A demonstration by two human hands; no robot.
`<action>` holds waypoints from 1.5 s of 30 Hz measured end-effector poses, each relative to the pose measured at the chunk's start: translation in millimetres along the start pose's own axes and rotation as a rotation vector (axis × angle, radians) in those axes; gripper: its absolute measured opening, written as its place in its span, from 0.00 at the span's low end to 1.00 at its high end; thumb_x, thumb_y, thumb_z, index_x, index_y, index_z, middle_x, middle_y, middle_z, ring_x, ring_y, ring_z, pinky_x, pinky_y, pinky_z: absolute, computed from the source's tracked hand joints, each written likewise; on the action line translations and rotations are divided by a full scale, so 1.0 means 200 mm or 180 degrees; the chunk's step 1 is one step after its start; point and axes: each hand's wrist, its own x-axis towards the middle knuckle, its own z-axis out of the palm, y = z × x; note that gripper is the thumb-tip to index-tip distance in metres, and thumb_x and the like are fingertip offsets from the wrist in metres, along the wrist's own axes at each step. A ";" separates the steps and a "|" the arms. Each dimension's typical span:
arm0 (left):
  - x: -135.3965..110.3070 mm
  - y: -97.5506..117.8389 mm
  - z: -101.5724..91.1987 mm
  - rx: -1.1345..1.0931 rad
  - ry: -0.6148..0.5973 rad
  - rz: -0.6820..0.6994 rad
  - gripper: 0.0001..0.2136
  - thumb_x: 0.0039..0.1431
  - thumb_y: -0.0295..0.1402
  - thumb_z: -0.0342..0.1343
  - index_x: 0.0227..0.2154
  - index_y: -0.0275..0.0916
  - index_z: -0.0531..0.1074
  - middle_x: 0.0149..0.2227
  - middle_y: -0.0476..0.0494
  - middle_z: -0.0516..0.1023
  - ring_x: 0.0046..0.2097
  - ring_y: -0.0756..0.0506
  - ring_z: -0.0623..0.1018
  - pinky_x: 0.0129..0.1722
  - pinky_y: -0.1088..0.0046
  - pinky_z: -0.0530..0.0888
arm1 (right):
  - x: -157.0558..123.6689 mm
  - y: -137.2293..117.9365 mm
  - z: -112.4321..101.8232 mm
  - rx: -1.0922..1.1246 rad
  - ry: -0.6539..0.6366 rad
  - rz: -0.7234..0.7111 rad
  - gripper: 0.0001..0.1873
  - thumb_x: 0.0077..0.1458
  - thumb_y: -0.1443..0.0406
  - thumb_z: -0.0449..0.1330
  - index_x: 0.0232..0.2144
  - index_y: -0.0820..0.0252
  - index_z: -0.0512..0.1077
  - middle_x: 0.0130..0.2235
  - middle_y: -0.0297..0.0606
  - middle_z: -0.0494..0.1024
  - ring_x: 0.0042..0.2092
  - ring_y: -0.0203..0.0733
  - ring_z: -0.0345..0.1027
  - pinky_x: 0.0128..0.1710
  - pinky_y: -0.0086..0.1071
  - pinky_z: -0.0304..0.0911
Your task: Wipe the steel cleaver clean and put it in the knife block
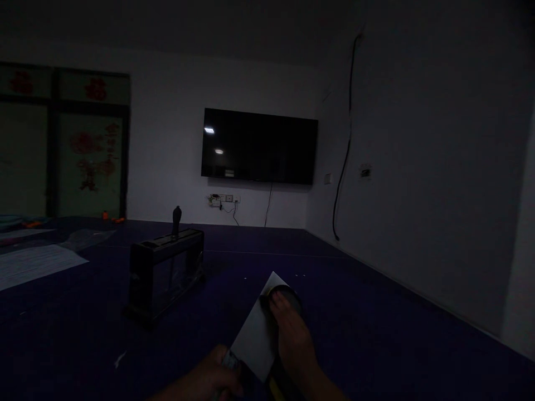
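In the dim head view, a pale flat rectangular piece (254,336) slants between my hands above the dark blue surface. My left hand (211,374) is closed at its lower left corner, around something greyish and patterned that I cannot make out. Over the piece's right side, my right hand (295,337) has its fingers together on a dark round object (291,296). That object lies against the piece's far end; its kind is unclear. A bit of yellow shows below, between the hands.
A black box-like frame (142,278) with an upright knob (176,219) stands left of my hands. Printed paper (39,264) and clear plastic (90,239) lie farther left. White scraps (120,359) dot the blue surface (368,334). A cable (345,161) hangs down the right wall.
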 end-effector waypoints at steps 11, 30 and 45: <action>0.10 -0.12 -0.09 -0.0246 -0.0051 0.0200 0.09 0.34 0.33 0.58 0.16 0.41 0.61 0.06 0.55 0.60 0.10 0.54 0.56 0.14 0.78 0.50 | 0.04 -0.13 -0.05 0.0186 -0.0600 -0.0656 0.23 0.57 0.76 0.42 0.49 0.64 0.70 0.51 0.45 0.73 0.56 0.41 0.61 0.52 0.36 0.65; -0.07 0.06 -0.03 -0.0291 -0.0084 0.0058 0.07 0.39 0.29 0.59 0.18 0.38 0.64 0.11 0.54 0.65 0.15 0.54 0.62 0.17 0.79 0.56 | 0.09 -0.17 -0.09 0.0456 -0.0744 -0.1140 0.19 0.57 0.75 0.45 0.46 0.71 0.70 0.48 0.49 0.76 0.53 0.43 0.67 0.49 0.36 0.67; -0.04 0.03 -0.02 -0.0239 0.0057 -0.0084 0.09 0.32 0.28 0.56 0.21 0.39 0.62 0.09 0.58 0.63 0.12 0.55 0.59 0.15 0.82 0.53 | 0.05 -0.17 -0.05 -0.0002 -0.0735 -0.0445 0.27 0.51 0.78 0.44 0.52 0.70 0.66 0.54 0.47 0.70 0.58 0.43 0.58 0.53 0.36 0.64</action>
